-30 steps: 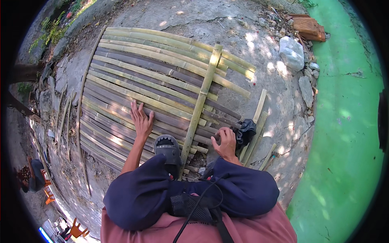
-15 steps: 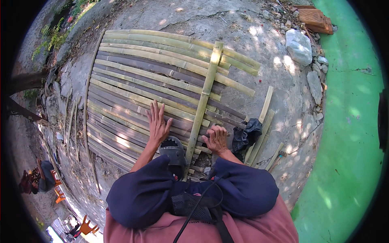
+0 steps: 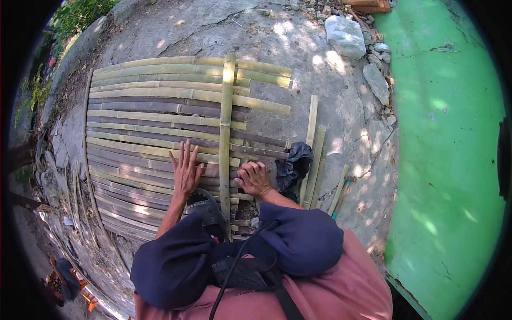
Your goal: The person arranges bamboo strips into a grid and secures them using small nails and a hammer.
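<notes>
Bamboo slats (image 3: 138, 100), some pale yellow-green and some dark, lie side by side on the ground. A pale bamboo crosspiece (image 3: 226, 101) runs over them near their right ends. My left hand (image 3: 186, 173) rests flat on the slats left of the crosspiece, fingers spread and holding nothing. To the right of it, my right hand (image 3: 255, 180) has its fingers curled down over a dark bamboo slat, close to the slats' ends; the fingertips are partly hidden. A dark shoe (image 3: 205, 210) of mine presses on the slats below my left hand.
A crumpled black plastic bag (image 3: 293, 166) lies right of my right hand, beside loose bamboo strips (image 3: 314, 160). A tool with a teal part (image 3: 336, 214) is near them. Farther right are white rocks (image 3: 345, 37) and a green surface (image 3: 442, 160). A thin pole (image 3: 87, 128) lies along the slats' left ends.
The view has turned, so the slats now appear farther left and more level. Both hands keep nearly the same places on the slats, the left still flat and the right still curled.
</notes>
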`<state>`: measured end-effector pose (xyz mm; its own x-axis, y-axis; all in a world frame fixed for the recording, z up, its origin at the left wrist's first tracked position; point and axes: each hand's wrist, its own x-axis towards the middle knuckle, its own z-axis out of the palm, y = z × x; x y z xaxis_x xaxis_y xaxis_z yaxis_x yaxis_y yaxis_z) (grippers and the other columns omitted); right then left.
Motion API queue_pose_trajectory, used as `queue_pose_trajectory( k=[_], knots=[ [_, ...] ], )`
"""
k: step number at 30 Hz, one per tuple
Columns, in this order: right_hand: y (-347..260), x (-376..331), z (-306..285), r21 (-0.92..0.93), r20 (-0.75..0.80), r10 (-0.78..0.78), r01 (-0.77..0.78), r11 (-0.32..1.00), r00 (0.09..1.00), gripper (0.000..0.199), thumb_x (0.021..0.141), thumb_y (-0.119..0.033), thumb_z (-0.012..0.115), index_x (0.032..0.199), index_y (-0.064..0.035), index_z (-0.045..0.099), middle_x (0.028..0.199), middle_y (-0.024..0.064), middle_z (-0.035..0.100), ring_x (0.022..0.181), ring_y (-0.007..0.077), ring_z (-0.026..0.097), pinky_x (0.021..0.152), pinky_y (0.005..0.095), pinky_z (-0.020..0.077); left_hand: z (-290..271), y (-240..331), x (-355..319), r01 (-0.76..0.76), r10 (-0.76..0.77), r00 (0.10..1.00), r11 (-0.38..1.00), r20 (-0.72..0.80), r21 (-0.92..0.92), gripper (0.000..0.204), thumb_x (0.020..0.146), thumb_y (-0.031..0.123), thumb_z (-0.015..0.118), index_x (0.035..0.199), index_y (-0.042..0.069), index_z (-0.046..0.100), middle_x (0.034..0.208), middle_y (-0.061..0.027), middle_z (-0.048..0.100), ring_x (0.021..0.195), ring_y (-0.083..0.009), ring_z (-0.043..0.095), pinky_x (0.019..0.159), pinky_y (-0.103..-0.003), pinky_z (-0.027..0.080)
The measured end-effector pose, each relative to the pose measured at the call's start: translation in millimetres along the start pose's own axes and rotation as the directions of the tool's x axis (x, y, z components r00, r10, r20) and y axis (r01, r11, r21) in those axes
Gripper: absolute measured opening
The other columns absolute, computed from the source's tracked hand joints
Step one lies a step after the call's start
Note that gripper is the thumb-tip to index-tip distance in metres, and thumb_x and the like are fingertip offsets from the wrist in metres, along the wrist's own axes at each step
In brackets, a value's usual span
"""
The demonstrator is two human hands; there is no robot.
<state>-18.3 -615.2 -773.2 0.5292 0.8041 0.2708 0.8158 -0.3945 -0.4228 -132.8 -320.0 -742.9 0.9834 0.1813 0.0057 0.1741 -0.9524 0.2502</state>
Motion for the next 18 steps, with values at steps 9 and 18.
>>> queue_pose_trajectory(
  k=[9,18],
  knots=[
    [1.7,17.3,-98.3,0.192,-0.087,0.227,-0.207,0.959,0.97,0.026,0.089,-0.002,0.073,0.111,-0.0078,0.061,0.114,0.0129,0.058,0.107,0.0337,0.059,0.094,0.0448,0.0452,-8.0,-30.1,10.3,0.129,-0.132,0.988,0.991,-0.081,-0.036,0.088,0.098,0.054,0.059,0.17,0.012,0.031,0.18,-0.0181,0.021,0.168,-0.0345,0.015,0.132,-0.064,-0.001],
    [55.2,-46.5,-151.0,0.143,0.102,0.649,-0.657,0.74,0.754,0.019,0.089,0.004,0.063,0.104,0.0017,0.074,0.092,0.0202,0.073,0.088,0.039,0.073,0.079,0.045,0.0568,-13.5,-24.5,11.7,0.112,-0.114,0.99,0.993,-0.081,-0.038,0.086,0.1,0.054,0.058,0.17,0.013,0.031,0.18,-0.0153,0.022,0.167,-0.0341,0.017,0.133,-0.062,0.001]
  ],
)
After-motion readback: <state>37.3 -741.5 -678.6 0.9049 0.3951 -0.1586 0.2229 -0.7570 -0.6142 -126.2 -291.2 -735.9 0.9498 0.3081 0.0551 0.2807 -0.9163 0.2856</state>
